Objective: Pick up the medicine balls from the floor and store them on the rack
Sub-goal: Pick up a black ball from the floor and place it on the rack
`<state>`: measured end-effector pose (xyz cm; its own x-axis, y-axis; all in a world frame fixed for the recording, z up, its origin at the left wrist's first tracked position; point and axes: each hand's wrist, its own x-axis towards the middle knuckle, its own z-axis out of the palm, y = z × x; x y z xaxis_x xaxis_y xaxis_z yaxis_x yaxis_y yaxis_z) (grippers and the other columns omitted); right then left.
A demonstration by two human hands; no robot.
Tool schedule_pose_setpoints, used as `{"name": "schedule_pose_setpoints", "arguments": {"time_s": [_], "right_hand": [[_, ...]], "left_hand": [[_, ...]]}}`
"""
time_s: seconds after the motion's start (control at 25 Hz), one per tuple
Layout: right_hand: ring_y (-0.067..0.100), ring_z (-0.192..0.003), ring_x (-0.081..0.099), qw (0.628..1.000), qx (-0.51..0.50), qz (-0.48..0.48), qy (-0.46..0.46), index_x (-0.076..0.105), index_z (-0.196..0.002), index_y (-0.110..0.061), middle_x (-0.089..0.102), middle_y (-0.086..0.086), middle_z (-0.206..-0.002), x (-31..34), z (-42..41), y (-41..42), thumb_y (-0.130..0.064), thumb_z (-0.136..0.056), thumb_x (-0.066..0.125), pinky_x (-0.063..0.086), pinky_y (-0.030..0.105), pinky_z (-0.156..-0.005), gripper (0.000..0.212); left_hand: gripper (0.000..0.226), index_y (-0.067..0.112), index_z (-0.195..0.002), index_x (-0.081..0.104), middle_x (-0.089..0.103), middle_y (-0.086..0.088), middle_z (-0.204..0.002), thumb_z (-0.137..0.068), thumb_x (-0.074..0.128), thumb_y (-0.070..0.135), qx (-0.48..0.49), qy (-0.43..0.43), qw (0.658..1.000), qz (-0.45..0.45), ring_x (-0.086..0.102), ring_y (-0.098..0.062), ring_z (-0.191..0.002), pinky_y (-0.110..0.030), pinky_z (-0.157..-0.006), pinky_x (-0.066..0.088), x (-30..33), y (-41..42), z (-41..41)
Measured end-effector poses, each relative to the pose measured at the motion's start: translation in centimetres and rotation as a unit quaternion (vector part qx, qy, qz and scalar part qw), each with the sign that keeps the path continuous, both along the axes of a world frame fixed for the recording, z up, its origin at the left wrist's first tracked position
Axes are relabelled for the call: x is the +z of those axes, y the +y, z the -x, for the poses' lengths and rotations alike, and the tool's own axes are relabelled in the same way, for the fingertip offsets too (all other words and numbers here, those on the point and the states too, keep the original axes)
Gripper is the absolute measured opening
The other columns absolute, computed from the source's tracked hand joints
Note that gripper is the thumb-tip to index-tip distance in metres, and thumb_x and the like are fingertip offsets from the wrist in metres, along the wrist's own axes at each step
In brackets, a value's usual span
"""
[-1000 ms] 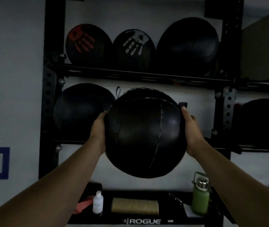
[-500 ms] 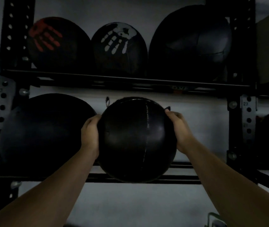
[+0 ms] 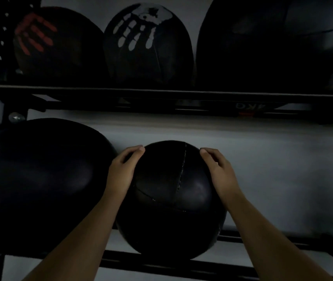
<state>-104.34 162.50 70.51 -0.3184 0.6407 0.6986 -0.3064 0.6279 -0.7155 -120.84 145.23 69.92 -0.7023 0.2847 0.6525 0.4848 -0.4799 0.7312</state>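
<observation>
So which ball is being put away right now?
Look at the black rack, lower shelf. The medicine ball sits mid-shelf between the left hand and right hand. Unlike the bigger plain ball beside it, it shows stitched seams.

Held medicine ball point(image 3: 171, 201): black, panelled, with a pale stitched seam running down the middle. Big ball beside it point(image 3: 40, 171): plain black. Upper shelf: black ball with a red handprint point(image 3: 58, 43), black ball with a white handprint point(image 3: 147, 45), large black ball point(image 3: 266, 45), possibly unmarked but too dim to confirm. Rack point(image 3: 161, 96): black. Wall point(image 3: 272, 159): pale grey.
</observation>
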Motion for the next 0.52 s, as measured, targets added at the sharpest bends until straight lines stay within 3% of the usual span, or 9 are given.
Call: {"name": "schedule_pose_setpoints", "arguments": {"time_s": [0.2, 0.32, 0.4, 0.52], "right_hand": [[0.005, -0.105, 0.067, 1.0, 0.005, -0.008, 0.01, 0.075, -0.105, -0.034, 0.074, -0.011, -0.11, 0.0, 0.4, 0.4, -0.044, -0.097, 0.063, 0.052, 0.027, -0.096, 0.017], [0.007, -0.108, 0.067, 1.0, -0.002, -0.011, -0.011, 0.074, -0.113, -0.033, 0.073, -0.012, -0.112, 0.0, -0.3, -0.3, -0.048, -0.099, 0.06, 0.053, 0.031, -0.099, 0.025], [0.012, -0.119, 0.065, 0.999, -0.007, -0.017, -0.048, 0.071, -0.125, -0.034, 0.071, -0.01, -0.124, 0.0, -0.8, -0.9, -0.054, -0.1, 0.054, 0.049, 0.033, -0.106, 0.036], [0.02, -0.144, 0.049, 0.992, -0.031, -0.035, -0.113, 0.055, -0.149, -0.03, 0.057, -0.003, -0.152, 0.1, -1.5, -1.7, -0.057, -0.105, 0.039, 0.033, 0.034, -0.12, 0.054]], "left_hand": [[0.011, 0.03, -0.097, 0.082, 0.08, 0.003, -0.112, -0.094, 0.071, 0.03, -0.02, 0.0, 1.0, -0.013, 0.072, -0.015, -0.113, -0.038, -0.109, 0.051, -0.1, 0.5, 1.0], [0.012, 0.033, -0.099, 0.08, 0.079, 0.006, -0.115, -0.096, 0.069, 0.033, -0.009, 0.005, 1.0, 0.002, 0.07, -0.012, -0.115, -0.038, -0.111, 0.05, -0.1, 0.0, 0.5], [0.014, 0.035, -0.105, 0.077, 0.076, 0.007, -0.122, -0.099, 0.064, 0.037, -0.001, 0.024, 0.999, 0.031, 0.067, -0.011, -0.119, -0.036, -0.113, 0.047, -0.1, -0.4, 0.2], [0.031, 0.031, -0.13, 0.068, 0.066, 0.006, -0.138, -0.104, 0.054, 0.042, 0.0, 0.069, 0.993, 0.091, 0.057, -0.012, -0.133, -0.029, -0.114, 0.04, 0.1, -1.3, -0.3]]}}
